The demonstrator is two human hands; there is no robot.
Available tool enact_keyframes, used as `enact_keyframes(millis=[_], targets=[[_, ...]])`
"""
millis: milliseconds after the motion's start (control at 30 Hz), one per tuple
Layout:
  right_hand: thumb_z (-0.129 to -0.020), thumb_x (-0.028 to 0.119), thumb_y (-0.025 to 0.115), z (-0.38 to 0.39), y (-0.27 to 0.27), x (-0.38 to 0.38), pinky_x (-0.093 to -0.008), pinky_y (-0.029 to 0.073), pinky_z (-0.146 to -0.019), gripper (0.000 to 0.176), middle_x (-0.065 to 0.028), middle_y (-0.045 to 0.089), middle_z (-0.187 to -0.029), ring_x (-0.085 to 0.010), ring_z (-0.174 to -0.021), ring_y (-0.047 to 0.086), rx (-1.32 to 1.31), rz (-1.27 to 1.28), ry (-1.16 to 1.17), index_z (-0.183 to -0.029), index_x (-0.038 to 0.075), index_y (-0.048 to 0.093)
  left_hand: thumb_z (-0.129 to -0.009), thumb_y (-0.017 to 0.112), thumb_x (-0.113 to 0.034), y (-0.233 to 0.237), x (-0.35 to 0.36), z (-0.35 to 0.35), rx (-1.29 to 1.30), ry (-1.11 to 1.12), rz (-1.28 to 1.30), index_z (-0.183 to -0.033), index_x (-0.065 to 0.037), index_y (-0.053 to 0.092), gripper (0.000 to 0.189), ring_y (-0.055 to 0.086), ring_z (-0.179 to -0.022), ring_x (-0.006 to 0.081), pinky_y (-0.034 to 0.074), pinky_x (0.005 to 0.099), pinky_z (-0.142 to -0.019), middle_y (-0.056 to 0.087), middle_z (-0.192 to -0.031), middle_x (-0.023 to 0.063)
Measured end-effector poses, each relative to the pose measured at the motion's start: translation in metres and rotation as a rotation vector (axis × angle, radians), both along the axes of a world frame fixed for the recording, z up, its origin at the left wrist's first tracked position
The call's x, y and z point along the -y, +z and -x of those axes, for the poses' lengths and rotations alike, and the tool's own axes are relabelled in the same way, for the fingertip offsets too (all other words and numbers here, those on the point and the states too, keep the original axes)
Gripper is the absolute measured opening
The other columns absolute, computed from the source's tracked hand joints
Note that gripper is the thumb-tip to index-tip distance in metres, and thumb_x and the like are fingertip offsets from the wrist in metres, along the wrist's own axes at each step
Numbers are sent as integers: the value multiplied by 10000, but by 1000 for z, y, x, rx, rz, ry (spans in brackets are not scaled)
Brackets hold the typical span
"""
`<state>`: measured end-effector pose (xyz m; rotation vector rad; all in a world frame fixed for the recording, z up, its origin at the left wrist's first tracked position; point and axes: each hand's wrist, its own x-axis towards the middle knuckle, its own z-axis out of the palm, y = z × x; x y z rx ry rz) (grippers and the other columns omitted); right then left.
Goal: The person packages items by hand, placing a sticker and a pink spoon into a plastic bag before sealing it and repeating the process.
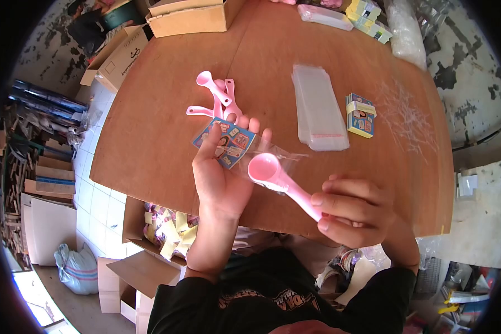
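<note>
My left hand (224, 181), palm up, pinches a blue printed card (226, 143) under its thumb. From the card a clear plastic bag (281, 157) stretches right across the fingers. A pink scoop (263, 168) lies at the bag, its bowl facing up beside my left palm. The thin film makes it hard to tell how much of the scoop is inside. My right hand (359, 211) grips the end of the scoop's handle between thumb and fingers. Beyond my left hand, several more pink scoops (210, 83) lie in a loose pile on the wooden table (261, 44).
A stack of clear bags (319, 108) lies right of centre, beside a banded bundle of cards (360, 116). Thin clear strips (409, 117) are scattered farther right. Cardboard boxes (189, 19) stand at the far edge. Below the near edge sits a box of packed items (170, 228).
</note>
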<state>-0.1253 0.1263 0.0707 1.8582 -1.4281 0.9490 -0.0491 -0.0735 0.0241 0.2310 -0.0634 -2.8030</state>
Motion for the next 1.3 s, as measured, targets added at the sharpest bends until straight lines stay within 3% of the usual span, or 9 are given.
enact_keyframes(millis=[167, 267, 500, 767, 833, 967, 1067, 1233, 1300], targets=[[-711, 76, 733, -3, 1, 1, -263, 553, -638, 198, -41, 684, -972, -170, -743, 644, -10, -32, -28, -863, 138, 622, -973, 425, -212, 0, -5, 0, -9, -11, 75, -1121, -39, 512, 244, 565, -1036, 267, 423, 493, -971, 593, -1056, 110], [-702, 40, 739, -4, 2, 1, -314, 570, -665, 265, -69, 671, -977, -220, -772, 638, -31, -101, -65, -912, 127, 603, -973, 417, -213, 0, -10, -2, -56, -56, 117, -1149, -20, 511, 278, 568, -1020, 261, 419, 469, -969, 594, -1047, 112], [-742, 61, 704, -9, 5, 5, -286, 563, -649, 201, -60, 671, -969, -196, -761, 633, -123, -75, 7, -898, 150, 614, -968, 421, -201, 4, -4, -1, -84, -16, 134, -1187, 4, 508, 313, 563, -1046, 251, 397, 454, -987, 589, -1089, 113], [-688, 54, 738, -9, 8, 2, -245, 533, -586, 209, -40, 681, -952, -146, -668, 618, -43, -35, -26, -842, 152, 637, -955, 455, -246, 13, 0, -3, -8, 78, 70, -1166, -41, 504, 298, 563, -1025, 283, 424, 478, -960, 592, -1034, 113], [-719, 31, 732, -8, 7, -2, -298, 562, -635, 230, -80, 673, -973, -208, -735, 623, -34, -92, -39, -895, 134, 624, -955, 458, -253, 10, -1, -5, -26, 63, 49, -1146, -45, 512, 287, 564, -1025, 286, 428, 481, -952, 593, -1032, 116], [-729, 56, 741, -17, 12, 3, -299, 564, -669, 238, -66, 670, -981, -210, -769, 617, -75, -133, -17, -914, 156, 630, -964, 429, -259, 11, -10, -5, -3, -2, 57, -1141, -3, 528, 327, 571, -1033, 274, 429, 454, -940, 603, -1049, 124], [-745, 66, 745, -17, 7, 4, -331, 568, -734, 256, -54, 657, -980, -230, -847, 600, -104, -82, -154, -949, 174, 635, -931, 522, -254, 7, -13, -4, -58, -36, 96, -1112, -76, 488, 256, 593, -999, 310, 461, 508, -908, 591, -1004, 128], [-716, 118, 752, -19, 10, 7, -323, 543, -722, 242, -16, 679, -996, -186, -815, 605, -106, -3, -226, -921, 181, 642, -927, 525, -249, 10, -13, -4, -11, -42, 108, -1108, -84, 493, 247, 600, -1007, 298, 461, 505, -916, 599, -995, 113], [-718, 120, 752, -18, 11, 2, -336, 545, -716, 232, -22, 683, -982, -197, -811, 606, -80, -18, -228, -915, 172, 639, -955, 459, -242, 14, -12, -4, 61, 27, 101, -1125, -16, 537, 293, 572, -971, 267, 446, 453, -927, 605, -988, 107]])
